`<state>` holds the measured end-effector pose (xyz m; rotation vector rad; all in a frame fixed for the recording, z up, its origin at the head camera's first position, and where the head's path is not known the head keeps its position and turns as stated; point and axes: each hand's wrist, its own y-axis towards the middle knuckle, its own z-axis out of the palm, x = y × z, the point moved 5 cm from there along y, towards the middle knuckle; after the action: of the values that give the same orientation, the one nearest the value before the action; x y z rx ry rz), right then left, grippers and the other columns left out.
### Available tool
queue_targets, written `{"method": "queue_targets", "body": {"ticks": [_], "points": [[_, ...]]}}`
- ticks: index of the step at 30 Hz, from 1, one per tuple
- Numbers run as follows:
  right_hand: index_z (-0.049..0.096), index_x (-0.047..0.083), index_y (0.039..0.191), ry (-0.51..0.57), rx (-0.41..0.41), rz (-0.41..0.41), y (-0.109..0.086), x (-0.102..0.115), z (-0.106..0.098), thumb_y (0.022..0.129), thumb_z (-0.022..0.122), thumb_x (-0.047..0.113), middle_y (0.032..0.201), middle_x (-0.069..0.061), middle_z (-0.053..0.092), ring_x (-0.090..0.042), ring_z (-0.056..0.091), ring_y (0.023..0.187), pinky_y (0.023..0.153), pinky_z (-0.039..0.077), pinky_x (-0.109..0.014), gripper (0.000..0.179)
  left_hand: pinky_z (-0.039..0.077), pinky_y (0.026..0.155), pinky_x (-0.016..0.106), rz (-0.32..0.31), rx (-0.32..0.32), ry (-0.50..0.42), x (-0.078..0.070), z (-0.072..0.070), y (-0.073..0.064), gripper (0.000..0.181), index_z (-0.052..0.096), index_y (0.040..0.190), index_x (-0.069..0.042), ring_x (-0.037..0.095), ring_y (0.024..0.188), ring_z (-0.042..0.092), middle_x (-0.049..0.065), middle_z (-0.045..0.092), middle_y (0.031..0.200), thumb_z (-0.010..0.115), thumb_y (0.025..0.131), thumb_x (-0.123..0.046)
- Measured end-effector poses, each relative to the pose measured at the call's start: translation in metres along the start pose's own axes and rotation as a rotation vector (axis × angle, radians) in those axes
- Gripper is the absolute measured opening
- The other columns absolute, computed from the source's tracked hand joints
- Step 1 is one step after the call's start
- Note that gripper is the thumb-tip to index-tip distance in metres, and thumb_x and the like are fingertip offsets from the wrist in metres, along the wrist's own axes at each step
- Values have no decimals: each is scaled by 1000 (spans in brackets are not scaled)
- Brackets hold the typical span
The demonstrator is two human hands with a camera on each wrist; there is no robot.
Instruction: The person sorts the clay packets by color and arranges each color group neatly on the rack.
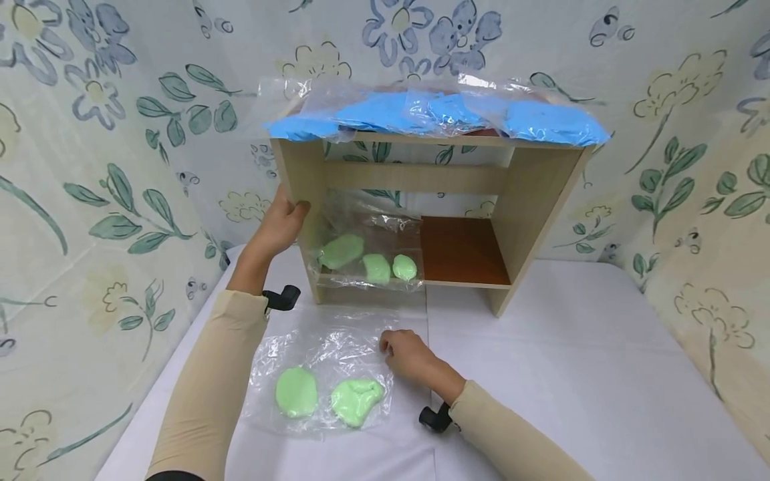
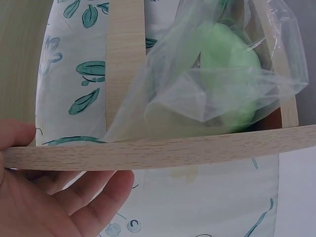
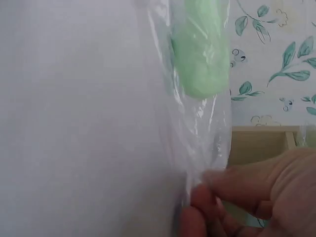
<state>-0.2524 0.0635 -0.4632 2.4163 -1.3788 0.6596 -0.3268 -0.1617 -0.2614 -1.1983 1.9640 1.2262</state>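
Observation:
My left hand (image 1: 279, 220) grips the left side panel (image 1: 299, 177) of a small wooden shelf, thumb inside and fingers outside; the left wrist view shows this hand (image 2: 74, 202) around the panel's front edge (image 2: 173, 154). My right hand (image 1: 415, 357) pinches the upper right edge of a clear plastic sheet (image 1: 325, 341) on the table. Under that plastic are two flat, pale green dough-like lumps, one round (image 1: 297, 393), one uneven (image 1: 357, 402). In the right wrist view the plastic (image 3: 202, 143) is bunched between thumb and fingers, with a green lump (image 3: 202, 54) above.
Another clear plastic piece (image 1: 385, 227) with three green lumps (image 1: 341, 251) hangs over the left part of the shelf's brown board (image 1: 463, 250). Blue flat pieces (image 1: 385, 113) in plastic cover the shelf top. White cloth (image 1: 577, 354) covers the table; flowered fabric (image 1: 680, 200) hangs behind.

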Motion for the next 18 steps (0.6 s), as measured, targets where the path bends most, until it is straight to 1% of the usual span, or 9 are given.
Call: {"method": "queue_targets", "body": {"ticks": [2, 4, 5, 6, 8, 10, 12, 14, 18], "points": [[66, 1, 105, 28, -60, 32, -2, -5, -5, 85, 62, -2, 92, -14, 65, -21, 60, 80, 68, 51, -34, 20, 33, 114, 67, 0, 1, 2, -7, 1, -2, 55, 20, 152, -6, 43, 148, 30, 21, 32, 155, 31, 99, 2], [61, -1, 119, -20, -99, 105, -7, -9, -8, 91, 64, 11, 104, -20, 64, -28, 63, 85, 68, 54, -40, 31, 34, 113, 67, 1, 4, -1, -12, 1, -3, 54, 21, 152, -5, 44, 147, 31, 22, 33, 154, 30, 99, 1], [57, -2, 126, -57, -98, 149, -10, -10, -7, 94, 64, 20, 108, -22, 63, -32, 65, 86, 67, 54, -42, 39, 34, 113, 67, 4, 5, 0, -13, 1, -3, 53, 22, 151, -4, 45, 146, 32, 23, 34, 153, 29, 99, 0], [54, -2, 131, -96, -78, 190, -14, -9, -6, 95, 62, 28, 114, -24, 62, -36, 66, 89, 67, 55, -45, 48, 34, 112, 67, 2, 2, 2, -12, 0, -3, 52, 22, 151, -4, 46, 145, 33, 25, 35, 152, 29, 99, 0], [46, -1, 140, -154, 4, 247, -22, -6, -2, 95, 60, 44, 122, -27, 60, -41, 66, 93, 69, 56, -50, 66, 35, 111, 68, 3, -2, 3, -11, 0, -2, 52, 22, 151, -4, 47, 144, 34, 25, 35, 151, 28, 99, -2], [41, -1, 145, -155, 79, 250, -27, 0, 2, 92, 61, 52, 124, -28, 61, -44, 66, 98, 74, 56, -53, 77, 36, 111, 67, 2, -11, 11, -11, -2, -3, 51, 23, 150, -3, 46, 144, 35, 25, 35, 151, 29, 99, -1], [38, 1, 147, -83, 125, 235, -29, 7, 6, 88, 67, 49, 127, -28, 60, -45, 64, 104, 81, 55, -55, 82, 36, 112, 67, -1, -21, 6, -10, -3, -4, 50, 24, 149, -3, 45, 144, 34, 24, 36, 150, 30, 99, 1], [38, 3, 148, 0, 141, 221, -28, 11, 8, 82, 74, 43, 127, -27, 59, -43, 63, 107, 85, 54, -54, 85, 33, 114, 65, -4, -20, -4, -9, -3, -3, 50, 25, 148, -3, 44, 146, 33, 23, 36, 150, 31, 99, 2], [42, 3, 143, 155, 151, 219, -26, 9, 13, 77, 79, 28, 116, -19, 59, -30, 60, 100, 82, 53, -46, 80, 30, 118, 63, -15, -10, -20, 6, -1, 2, 52, 24, 150, -6, 39, 149, 29, 19, 35, 152, 32, 100, 1]]}}
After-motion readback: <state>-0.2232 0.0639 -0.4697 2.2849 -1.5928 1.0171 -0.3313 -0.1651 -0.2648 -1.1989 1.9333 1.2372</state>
